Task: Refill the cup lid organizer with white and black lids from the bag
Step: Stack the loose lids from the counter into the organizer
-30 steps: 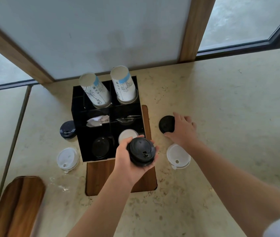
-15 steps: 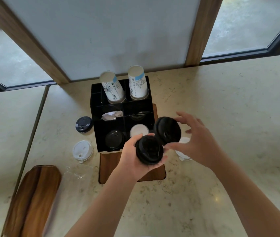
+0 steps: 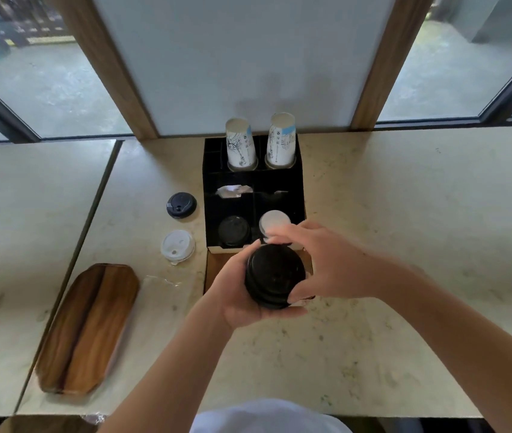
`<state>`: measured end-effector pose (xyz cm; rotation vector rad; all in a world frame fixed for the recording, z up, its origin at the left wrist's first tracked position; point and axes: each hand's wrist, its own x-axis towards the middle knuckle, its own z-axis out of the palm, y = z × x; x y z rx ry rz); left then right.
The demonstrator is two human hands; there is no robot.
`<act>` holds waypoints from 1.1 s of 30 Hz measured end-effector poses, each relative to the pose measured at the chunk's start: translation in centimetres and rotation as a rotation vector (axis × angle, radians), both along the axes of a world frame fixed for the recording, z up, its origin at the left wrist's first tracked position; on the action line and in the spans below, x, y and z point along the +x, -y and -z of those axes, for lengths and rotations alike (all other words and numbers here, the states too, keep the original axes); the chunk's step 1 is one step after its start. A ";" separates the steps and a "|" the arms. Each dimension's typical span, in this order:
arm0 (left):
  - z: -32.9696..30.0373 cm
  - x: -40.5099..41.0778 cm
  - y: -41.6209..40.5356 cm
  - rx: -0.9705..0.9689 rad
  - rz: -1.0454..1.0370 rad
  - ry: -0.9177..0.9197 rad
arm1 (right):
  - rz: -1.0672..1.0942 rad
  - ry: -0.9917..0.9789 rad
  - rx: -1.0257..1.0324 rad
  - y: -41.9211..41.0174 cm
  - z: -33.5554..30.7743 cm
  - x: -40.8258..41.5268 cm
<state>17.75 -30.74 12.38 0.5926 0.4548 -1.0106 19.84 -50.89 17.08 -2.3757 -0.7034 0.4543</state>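
Observation:
A stack of black lids (image 3: 275, 275) sits in my left hand (image 3: 236, 292), held just in front of the black organizer (image 3: 298, 185). My right hand (image 3: 326, 260) grips the same stack from the right and top. The organizer's front left compartment holds black lids (image 3: 233, 230); its front right compartment holds white lids (image 3: 275, 220). On the counter left of the organizer lie one loose black lid (image 3: 181, 205) and one loose white lid (image 3: 177, 245).
Two upside-down paper cup stacks (image 3: 240, 145) (image 3: 280, 140) stand in the organizer's back compartments. A wooden tray (image 3: 87, 326) lies at the near left, with a crumpled clear bag (image 3: 161, 280) beside it. A wooden board (image 3: 214, 267) lies under the organizer. Windows rise behind.
My right hand lifted a black lid off the counter and brought it onto the stack in my left hand. Both hands now hold the stack together. The camera view tilted up.

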 end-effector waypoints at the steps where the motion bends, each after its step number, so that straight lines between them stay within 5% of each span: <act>1: 0.0 -0.3 -0.4 -0.004 -0.021 0.004 | -0.033 -0.011 -0.019 -0.7 -0.2 -0.1; 16: 0.8 -3.6 -8.1 -0.258 -0.218 -0.037 | -0.283 -0.080 -0.153 -10.1 0.0 0.8; 21: 1.8 -4.2 -10.8 -0.394 -0.402 -0.065 | -0.231 -0.283 -0.115 -12.9 1.2 2.6; 27: 3.8 -3.1 -12.6 -0.220 -0.544 -0.160 | -0.207 -0.393 -0.142 -16.9 2.9 4.3; 33: 6.3 -1.0 -15.5 -0.262 -0.522 -0.224 | -0.303 -0.324 -0.284 -20.7 4.3 6.9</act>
